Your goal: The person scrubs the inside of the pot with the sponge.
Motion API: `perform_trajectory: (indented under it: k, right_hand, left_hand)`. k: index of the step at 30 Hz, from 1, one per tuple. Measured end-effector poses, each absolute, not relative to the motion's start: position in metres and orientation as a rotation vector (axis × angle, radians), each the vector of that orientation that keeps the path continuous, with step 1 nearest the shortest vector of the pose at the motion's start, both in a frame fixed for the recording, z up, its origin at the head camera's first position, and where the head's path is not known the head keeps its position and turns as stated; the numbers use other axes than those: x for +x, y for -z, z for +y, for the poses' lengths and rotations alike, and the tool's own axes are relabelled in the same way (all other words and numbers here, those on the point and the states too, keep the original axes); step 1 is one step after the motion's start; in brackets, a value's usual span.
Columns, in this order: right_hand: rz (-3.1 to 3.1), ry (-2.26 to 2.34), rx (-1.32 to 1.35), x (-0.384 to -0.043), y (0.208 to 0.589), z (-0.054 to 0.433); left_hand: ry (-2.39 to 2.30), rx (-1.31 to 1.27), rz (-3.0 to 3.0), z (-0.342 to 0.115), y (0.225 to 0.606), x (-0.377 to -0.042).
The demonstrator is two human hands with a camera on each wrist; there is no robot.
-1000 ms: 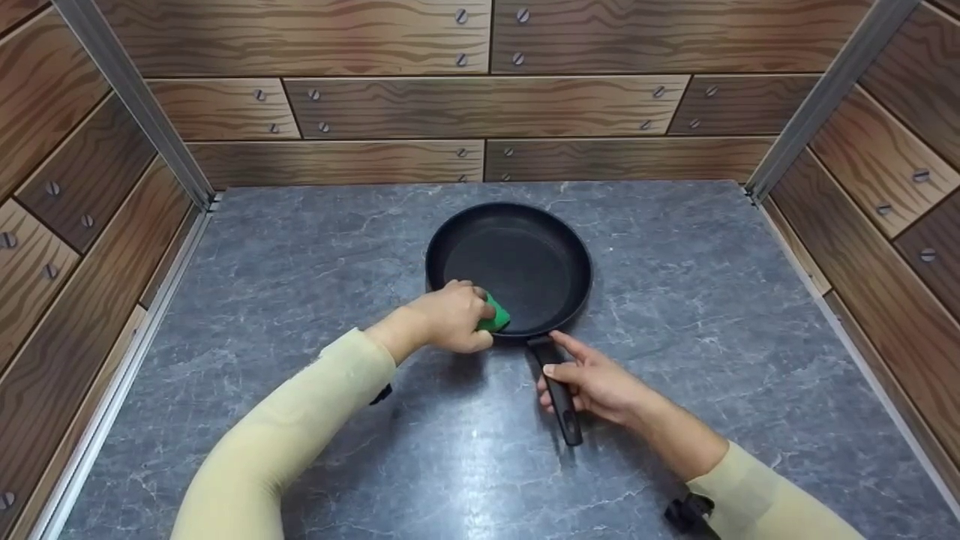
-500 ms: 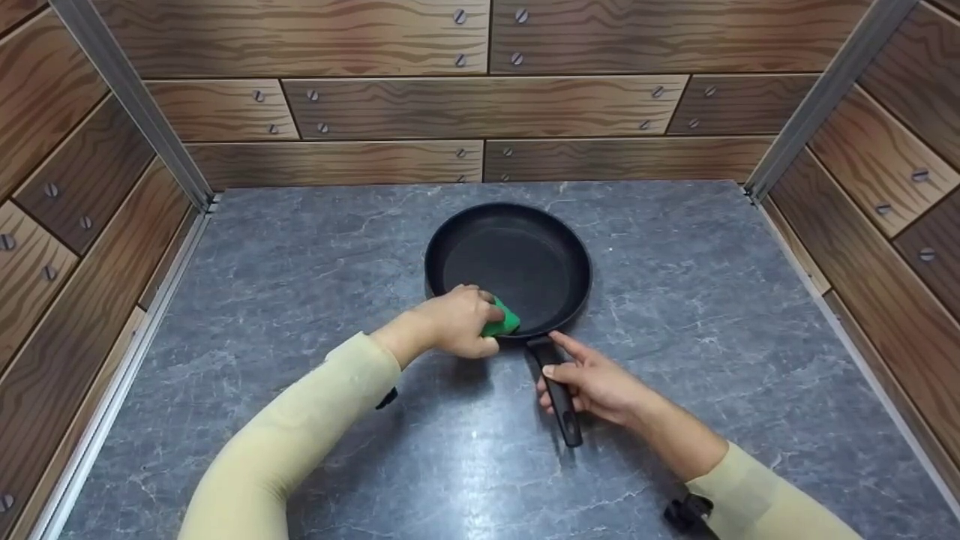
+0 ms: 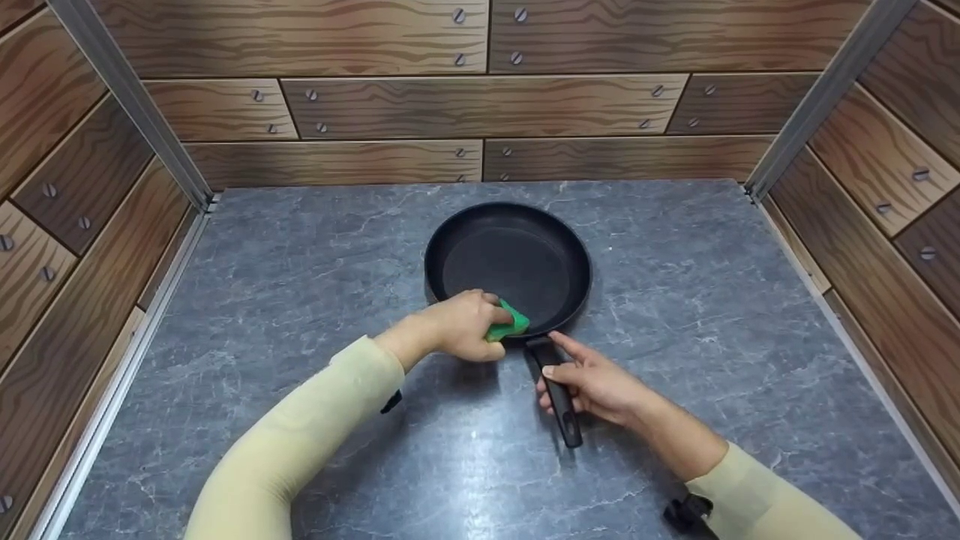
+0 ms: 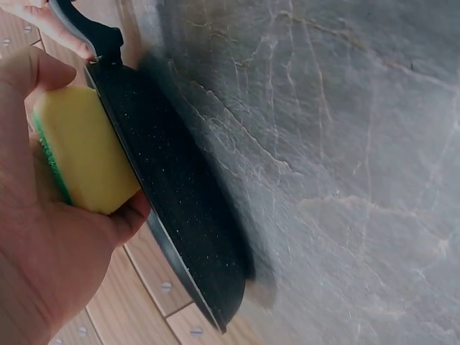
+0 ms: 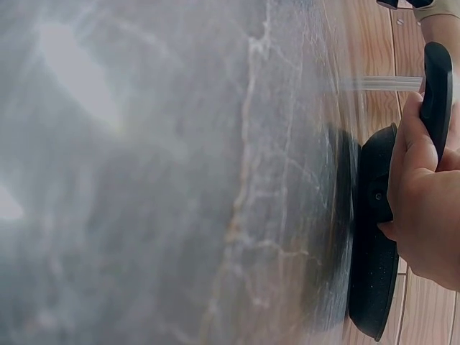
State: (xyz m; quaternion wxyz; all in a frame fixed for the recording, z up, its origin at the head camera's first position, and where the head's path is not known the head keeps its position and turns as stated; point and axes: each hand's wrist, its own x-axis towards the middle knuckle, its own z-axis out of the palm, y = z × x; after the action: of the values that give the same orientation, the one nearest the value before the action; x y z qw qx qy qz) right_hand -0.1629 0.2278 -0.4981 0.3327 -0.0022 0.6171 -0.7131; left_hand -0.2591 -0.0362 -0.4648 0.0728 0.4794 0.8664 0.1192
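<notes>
A black frying pan (image 3: 510,262) rests on the grey marbled table, its handle (image 3: 561,401) pointing toward me. My left hand (image 3: 466,324) grips a sponge (image 3: 510,321) at the pan's near rim, left of where the handle joins. In the left wrist view the sponge (image 4: 86,147) shows a yellow foam body with a green scouring side, and its foam lies against the pan's rim. My right hand (image 3: 600,386) holds the handle, thumb on top and index finger stretched to the rim. The right wrist view shows that hand (image 5: 431,208) around the handle beside the pan's dark outer wall (image 5: 374,237).
Wood-patterned panels (image 3: 480,109) wall in the back and both sides of the table (image 3: 315,247). Metal posts (image 3: 135,105) stand in the back corners. Black straps (image 3: 688,511) sit at the wrists over pale yellow sleeves (image 3: 300,435).
My left hand has slid the sponge a little to the right along the near rim, toward the handle. The pan and my right hand have stayed in place.
</notes>
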Motion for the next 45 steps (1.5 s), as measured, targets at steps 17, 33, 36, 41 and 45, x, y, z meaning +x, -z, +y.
perform_trajectory:
  k: [17,33,36,41,45]
  right_hand:
    - [1.588,1.865,-0.019,-0.163,0.497,0.229]
    - [1.59,1.851,-0.039,-0.163,0.499,0.229]
    - [1.59,1.848,-0.04,-0.163,0.499,0.229]
    - [1.588,1.844,-0.042,-0.164,0.499,0.228]
    - [1.59,1.835,-0.052,-0.165,0.497,0.229]
  left_hand:
    - [-0.463,1.455,2.559,-0.027,0.467,-0.26]
    - [-0.583,1.337,2.526,-0.012,0.473,-0.262]
    - [-0.597,1.32,2.526,-0.01,0.474,-0.262]
    - [-0.605,1.271,2.526,-0.007,0.475,-0.263]
    - [-0.636,1.263,2.516,-0.003,0.475,-0.265]
